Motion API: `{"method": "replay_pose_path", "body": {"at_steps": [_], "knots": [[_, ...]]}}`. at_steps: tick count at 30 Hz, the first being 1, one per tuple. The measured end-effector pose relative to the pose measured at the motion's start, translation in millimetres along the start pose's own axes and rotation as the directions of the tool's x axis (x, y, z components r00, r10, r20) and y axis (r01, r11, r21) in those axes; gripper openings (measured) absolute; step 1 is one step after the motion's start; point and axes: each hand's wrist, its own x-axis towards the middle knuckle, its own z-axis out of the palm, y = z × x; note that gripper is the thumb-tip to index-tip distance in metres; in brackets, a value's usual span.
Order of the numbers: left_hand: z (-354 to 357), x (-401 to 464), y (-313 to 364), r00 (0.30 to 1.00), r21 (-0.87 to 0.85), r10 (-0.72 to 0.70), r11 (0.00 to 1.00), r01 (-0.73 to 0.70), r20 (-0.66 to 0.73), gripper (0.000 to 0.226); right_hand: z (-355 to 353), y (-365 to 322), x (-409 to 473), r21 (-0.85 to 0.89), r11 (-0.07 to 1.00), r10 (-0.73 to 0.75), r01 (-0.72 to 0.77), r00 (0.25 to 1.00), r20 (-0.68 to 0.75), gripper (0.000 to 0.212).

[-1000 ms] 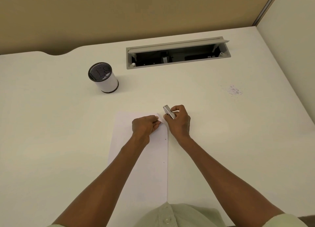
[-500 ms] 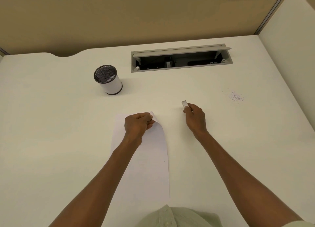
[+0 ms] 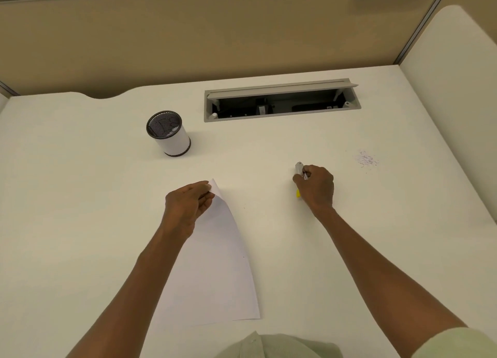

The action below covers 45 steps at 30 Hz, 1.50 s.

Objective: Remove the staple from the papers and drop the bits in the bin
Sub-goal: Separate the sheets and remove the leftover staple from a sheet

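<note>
White papers [image 3: 215, 271] lie on the desk in front of me, their top right corner curled up. My left hand [image 3: 187, 204] pinches that corner between thumb and fingers. My right hand [image 3: 316, 186] is off to the right, apart from the papers, and grips a small metal staple remover [image 3: 299, 168] with a yellow part showing under the palm. A small round bin [image 3: 169, 134], white with a black mesh inside, stands at the back left of the papers. The staple itself is too small to make out.
An open grey cable tray [image 3: 282, 100] is sunk into the desk at the back. A patch of small dark specks [image 3: 367, 160] lies on the desk right of my right hand. Beige partition walls [image 3: 188, 34] close off the back and right side.
My right hand has carried the staple remover away from the papers' corner to the right. My left hand stays on the corner, which has curled up higher.
</note>
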Motion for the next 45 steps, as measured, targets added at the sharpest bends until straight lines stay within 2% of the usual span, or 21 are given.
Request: {"method": "replay_pose_path", "body": {"at_steps": [3, 10, 18, 23, 25, 27, 29, 31, 33, 36, 38, 40, 42, 45], "knots": [[-2.1, -2.0, 3.4, 1.0, -0.026, -0.006, 1.0, 0.006, 0.01, 0.009, 5.2, -1.1, 12.7, -0.065, 0.997, -0.047, 0.045, 0.998, -0.037, 0.037], [-6.6, -5.0, 12.5, 1.0, -0.05, 0.006, 0.999, -0.005, 0.018, 0.007, 16.9, -7.9, 35.0, -0.165, 0.979, -0.127, 0.117, 0.99, -0.055, 0.033], [-10.5, -6.5, 15.1, 1.0, -0.06, 0.001, 0.998, 0.0, 0.026, 0.011, 19.3, -17.6, 49.8, -0.216, 0.965, -0.146, 0.147, 0.989, 0.024, 0.024], [-12.1, -8.3, 16.7, 0.999, -0.056, -0.001, 0.998, 0.004, 0.041, 0.013, 25.1, -23.7, 61.2, -0.157, 0.982, -0.094, 0.106, 0.992, 0.082, 0.023], [-13.7, -9.3, 18.1, 0.999, -0.057, 0.001, 0.998, 0.002, 0.047, 0.014, 27.8, -25.0, 66.0, -0.035, 0.999, -0.011, 0.014, 0.996, 0.089, 0.02], [-15.9, -11.0, 19.5, 0.999, -0.055, 0.003, 0.998, 0.0, 0.053, 0.013, 30.4, -24.0, 68.2, -0.004, 1.0, -0.01, 0.01, 0.997, 0.07, 0.024], [-18.1, -12.9, 21.1, 0.998, -0.054, 0.008, 0.999, -0.005, 0.06, 0.013, 29.3, -22.4, 67.9, -0.039, 0.997, -0.056, 0.059, 0.995, 0.077, 0.03], [-20.3, -15.6, 23.2, 0.998, -0.055, 0.014, 0.998, -0.01, 0.067, 0.012, 24.8, -22.2, 63.8, -0.159, 0.978, -0.126, 0.136, 0.989, 0.071, 0.032], [-22.2, -19.2, 25.0, 0.997, -0.056, 0.021, 0.998, -0.017, 0.069, 0.012, 18.1, -25.8, 55.6, -0.204, 0.967, -0.154, 0.155, 0.988, 0.022, 0.041], [-26.1, -25.8, 27.2, 0.997, -0.061, 0.033, 0.998, -0.029, 0.071, 0.013, 10.2, -34.0, 34.5, -0.072, 0.985, -0.162, 0.155, 0.981, -0.105, 0.046], [-28.4, -31.9, 29.3, 0.996, -0.069, 0.046, 0.997, -0.041, 0.072, 0.013, 6.4, -38.3, 17.2, 0.021, 0.98, -0.192, 0.2, 0.963, -0.187, 0.038], [-30.8, -40.4, 32.9, 0.995, -0.08, 0.071, 0.995, -0.064, 0.076, 0.013, 4.0, -40.3, -4.1, 0.1, 0.963, -0.226, 0.249, 0.954, -0.199, 0.028], [-33.6, -51.7, 38.5, 0.992, -0.091, 0.105, 0.991, -0.098, 0.075, 0.01, 4.1, -42.4, -28.5, 0.209, 0.952, -0.204, 0.222, 0.973, -0.105, 0.029], [-37.7, -72.1, 48.3, 0.984, -0.081, 0.164, 0.984, -0.158, 0.071, 0.007, 6.6, -51.6, -64.9, 0.362, 0.929, -0.137, 0.071, 0.978, 0.158, 0.021]]}}
